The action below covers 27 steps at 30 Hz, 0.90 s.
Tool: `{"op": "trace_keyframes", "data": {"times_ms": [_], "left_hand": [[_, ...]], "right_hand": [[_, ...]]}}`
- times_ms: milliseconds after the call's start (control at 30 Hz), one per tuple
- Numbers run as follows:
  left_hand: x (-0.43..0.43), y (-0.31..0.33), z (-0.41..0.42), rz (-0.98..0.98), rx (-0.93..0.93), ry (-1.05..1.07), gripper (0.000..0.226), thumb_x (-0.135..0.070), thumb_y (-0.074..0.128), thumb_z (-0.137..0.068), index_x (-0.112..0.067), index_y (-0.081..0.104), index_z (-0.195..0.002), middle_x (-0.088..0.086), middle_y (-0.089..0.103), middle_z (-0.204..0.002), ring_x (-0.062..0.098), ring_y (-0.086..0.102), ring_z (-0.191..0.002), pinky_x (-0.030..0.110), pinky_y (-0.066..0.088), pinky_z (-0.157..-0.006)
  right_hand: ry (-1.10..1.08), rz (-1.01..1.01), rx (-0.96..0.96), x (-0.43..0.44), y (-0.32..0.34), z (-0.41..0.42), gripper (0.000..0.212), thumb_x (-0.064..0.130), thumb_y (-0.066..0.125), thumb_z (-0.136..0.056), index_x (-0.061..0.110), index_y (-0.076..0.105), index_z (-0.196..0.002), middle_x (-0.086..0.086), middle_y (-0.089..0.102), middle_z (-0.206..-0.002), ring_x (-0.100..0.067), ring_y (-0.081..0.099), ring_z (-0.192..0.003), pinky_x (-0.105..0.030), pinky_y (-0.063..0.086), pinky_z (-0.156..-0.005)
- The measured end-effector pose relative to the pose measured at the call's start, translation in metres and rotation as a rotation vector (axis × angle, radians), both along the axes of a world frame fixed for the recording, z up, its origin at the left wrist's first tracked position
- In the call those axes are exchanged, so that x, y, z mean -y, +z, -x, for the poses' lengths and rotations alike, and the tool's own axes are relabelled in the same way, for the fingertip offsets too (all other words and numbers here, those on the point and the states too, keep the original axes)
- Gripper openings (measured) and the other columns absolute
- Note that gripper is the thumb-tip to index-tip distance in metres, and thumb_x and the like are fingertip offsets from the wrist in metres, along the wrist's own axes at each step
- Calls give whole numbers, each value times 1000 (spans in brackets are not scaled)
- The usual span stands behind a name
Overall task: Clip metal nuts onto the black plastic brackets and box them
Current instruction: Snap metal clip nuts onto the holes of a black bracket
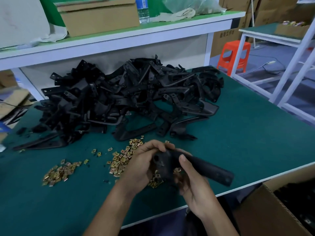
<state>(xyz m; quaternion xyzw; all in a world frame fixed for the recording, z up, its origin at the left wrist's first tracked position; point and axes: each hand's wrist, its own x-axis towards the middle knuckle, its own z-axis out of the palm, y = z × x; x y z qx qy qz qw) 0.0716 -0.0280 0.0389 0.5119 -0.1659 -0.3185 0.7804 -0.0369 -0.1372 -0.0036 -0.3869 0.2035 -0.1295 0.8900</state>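
Both hands hold one black bracket (190, 166) above the near table (255, 133) edge; left hand (144, 166) fingers curl round its hub; right hand (192, 183) thumb presses its arm; metal nuts (119, 160) lie beneath; bracket pile (127, 96) behind.

The left hand (144, 166) and right hand (192, 183) meet ahead, fingers curled in a grip.

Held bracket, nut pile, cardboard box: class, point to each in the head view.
held bracket (213, 171): head view, its long arm
nut pile (58, 173): head view, middle of left heap
cardboard box (269, 215): head view, its near wall
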Motion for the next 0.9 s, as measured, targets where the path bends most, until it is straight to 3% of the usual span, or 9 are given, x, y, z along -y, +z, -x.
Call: {"op": "trace_keyframes", "data": {"times_ms": [33, 133, 167, 367, 433, 533, 600, 733, 900], "left_hand": [[2, -6, -4, -159, 134, 15, 31, 0, 51, -93, -20, 74, -85, 7, 75, -106, 22, 70, -100, 30, 56, -80], [3, -25, -23, -992, 981, 140, 28, -24, 49, -104, -33, 68, -124, -5, 64, -120, 16, 53, -116, 29, 43, -98], [0, -33, -26, -1162, 1163, 117, 31, -31, 50, -104, -30, 64, -131, -3, 59, -123, 18, 46, -118, 30, 37, -100], [-6, -44, -28, -1197, 1235, 106, 21, -37, 60, -98, -24, 67, -111, -5, 54, -112, 17, 40, -114, 30, 37, -97], [-7, -38, -25, -1144, 1160, 139, 16, -35, 56, -100, -23, 62, -109, -6, 59, -109, 13, 45, -109, 28, 39, -90], [-17, -26, -8, -940, 922, 269, 5, -30, 55, -102, -27, 58, -103, -14, 65, -94, -1, 59, -88, 12, 41, -72], [-27, -21, 5, -815, 745, 310, 8, -28, 58, -101, -32, 64, -105, -20, 69, -94, -10, 60, -92, 4, 42, -74], [-41, -19, 33, -558, 367, 317, 22, -17, 60, -99, -33, 71, -109, -24, 72, -105, -7, 65, -99, 10, 50, -82], [-41, -18, 56, -342, 22, 336, 26, -3, 61, -96, -22, 80, -97, -4, 76, -86, 3, 65, -77, 17, 51, -69]], "right_hand": [[-16, -10, -14, 2, 0, -1, 40, 46, 91, -67, 21, 79, -96, -1, 66, -73, -14, 59, -52, -25, 40, -38], [-95, -97, -27, 12, -2, -2, 34, 36, 77, -78, 10, 74, -99, -7, 71, -76, -16, 67, -60, -26, 52, -46], [-111, -127, -26, 15, -4, -2, 32, 36, 75, -79, 10, 76, -97, -8, 71, -76, -16, 68, -61, -25, 53, -47], [-107, -148, -23, 16, -6, -4, 28, 35, 76, -82, 14, 82, -99, -18, 73, -104, -23, 71, -82, -29, 58, -62], [-86, -139, -32, 15, -5, -3, 28, 36, 74, -85, 13, 82, -98, -19, 73, -104, -23, 70, -80, -28, 56, -59], [-15, -129, -33, 13, -2, -3, 35, 43, 68, -88, 13, 81, -101, -16, 72, -101, -19, 66, -72, -26, 51, -50], [29, -148, -18, 8, -1, -6, 42, 45, 65, -89, 11, 78, -110, -15, 71, -102, -17, 64, -72, -24, 50, -49], [111, -173, -1, -5, -3, -13, 41, 43, 66, -88, 12, 78, -112, -10, 71, -97, -13, 65, -70, -21, 51, -49], [204, -115, -4, -8, -16, -13, 55, 37, 73, -80, 4, 71, -124, -10, 66, -107, -14, 61, -80, -19, 52, -54]]}}
